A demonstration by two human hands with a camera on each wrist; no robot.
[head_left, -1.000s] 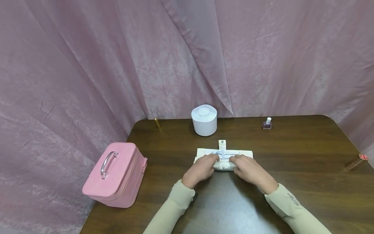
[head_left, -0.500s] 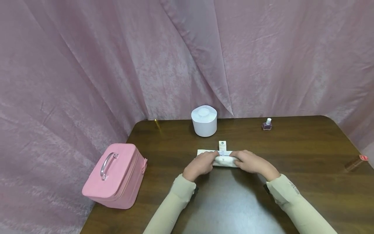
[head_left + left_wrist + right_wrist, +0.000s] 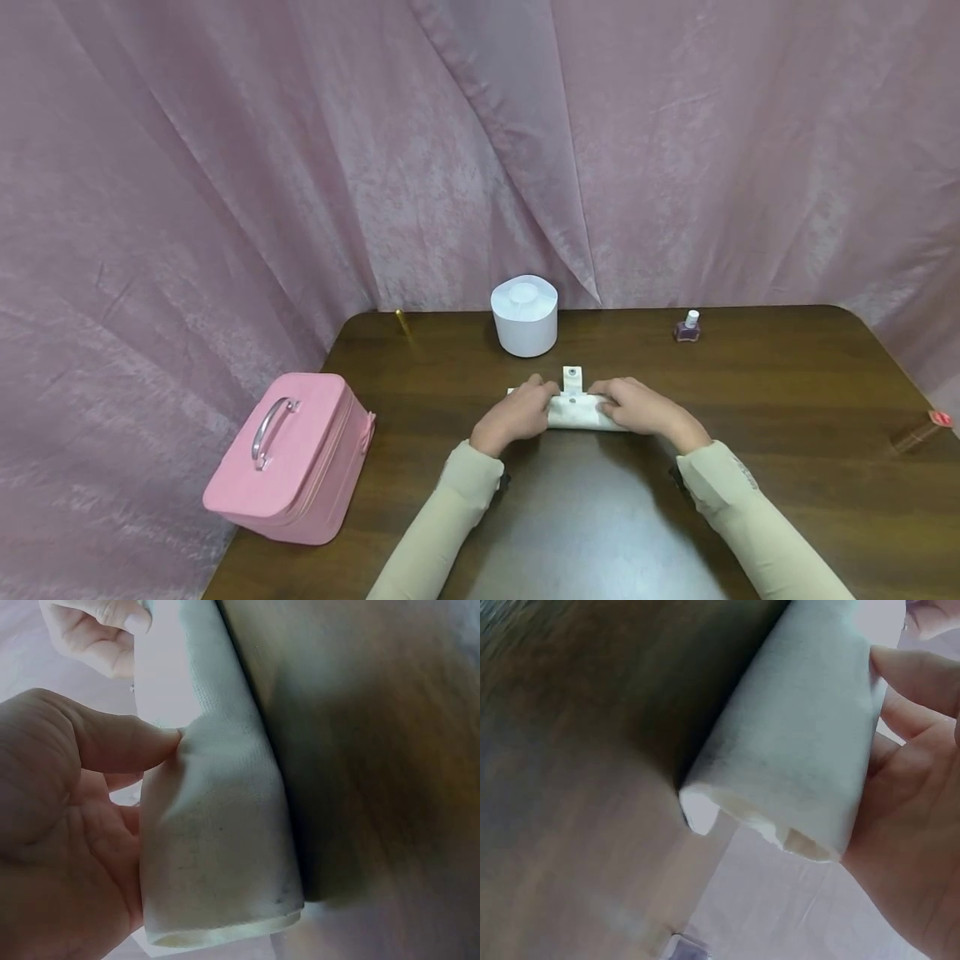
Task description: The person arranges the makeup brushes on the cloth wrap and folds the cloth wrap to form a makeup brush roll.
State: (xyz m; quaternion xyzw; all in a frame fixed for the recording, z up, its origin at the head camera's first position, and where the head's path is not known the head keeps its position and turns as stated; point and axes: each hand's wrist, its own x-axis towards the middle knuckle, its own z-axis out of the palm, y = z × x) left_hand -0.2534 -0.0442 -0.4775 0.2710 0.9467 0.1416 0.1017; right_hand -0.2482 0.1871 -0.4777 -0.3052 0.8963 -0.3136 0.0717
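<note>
A cream fabric roll-up pouch (image 3: 576, 412) lies rolled on the dark wooden table (image 3: 787, 392), its snap tab (image 3: 572, 377) sticking out on the far side. My left hand (image 3: 517, 414) grips the roll's left end, thumb pressed on the cloth (image 3: 217, 825). My right hand (image 3: 633, 407) grips the right end; the right wrist view shows the rolled cloth (image 3: 802, 750) with its open end against my palm. Both hands curl over the top of the roll.
A white round container (image 3: 525, 317) stands behind the roll. A small nail polish bottle (image 3: 687, 326) sits at the back right, a gold tube (image 3: 404, 322) at the back left, a tube with a pink end (image 3: 921, 429) at the right edge. A pink vanity case (image 3: 292, 454) stands at the left.
Both hands have rolled the pouch away from me; the flat part that lay beyond the roll is now wound in, and only the snap tab still shows.
</note>
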